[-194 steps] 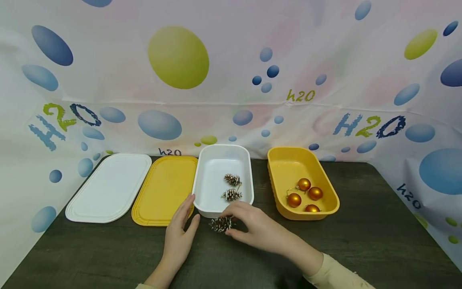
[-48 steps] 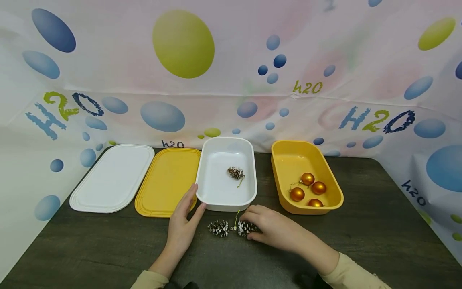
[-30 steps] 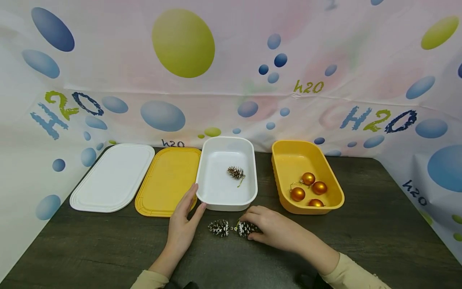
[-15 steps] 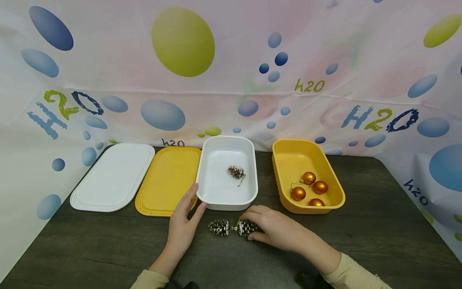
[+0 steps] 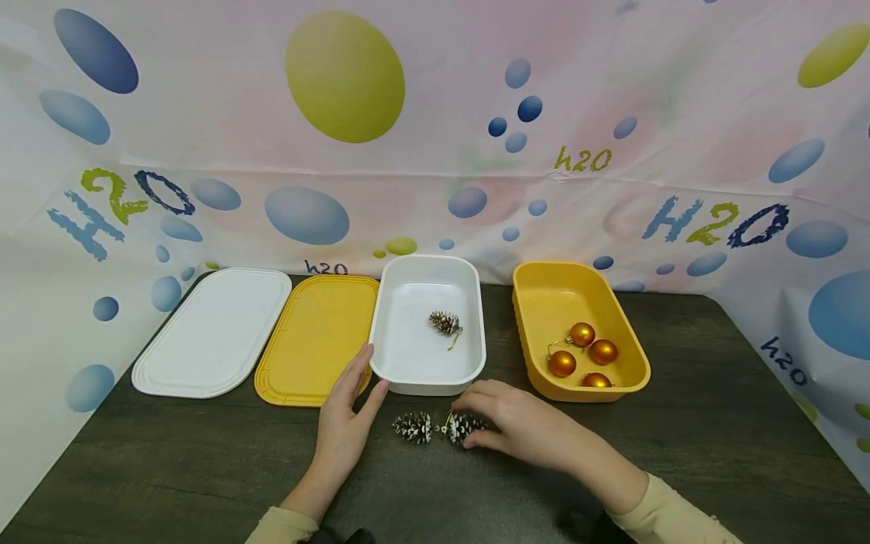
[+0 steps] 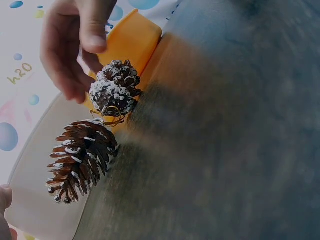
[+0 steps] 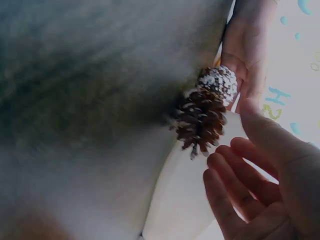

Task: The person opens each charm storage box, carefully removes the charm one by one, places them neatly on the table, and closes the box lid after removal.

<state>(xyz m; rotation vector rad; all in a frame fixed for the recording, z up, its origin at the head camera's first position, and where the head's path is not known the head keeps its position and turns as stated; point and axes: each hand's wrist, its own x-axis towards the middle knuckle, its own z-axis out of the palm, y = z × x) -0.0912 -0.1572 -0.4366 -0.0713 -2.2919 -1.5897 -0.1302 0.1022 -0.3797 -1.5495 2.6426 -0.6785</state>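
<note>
Two snow-tipped pine cone ornaments lie end to end on the dark table before the white container [image 5: 428, 389]: a left pine cone [image 5: 412, 428] and a right pine cone [image 5: 465, 428], their gold hangers meeting between them. My right hand [image 5: 519, 423] is around the right cone; in the right wrist view its loosely bent fingers [image 7: 235, 180] stand apart from that cone [image 7: 200, 120]. With fingers extended, my left hand [image 5: 343, 431] rests at the container's near left corner. A third pine cone [image 5: 445, 323] with a gold string lies inside the container.
To the right stands a yellow container [image 5: 635, 378] with several orange-gold baubles [image 5: 562, 363]. Left of the white container lie a yellow lid [image 5: 316, 340] and a white lid [image 5: 211, 332]. A patterned backdrop [image 5: 435, 113] closes off the table's back.
Earlier the white container held two cones and my right hand carried another; now one is inside and two lie on the table. My right fingers have just loosened from the right cone.
</note>
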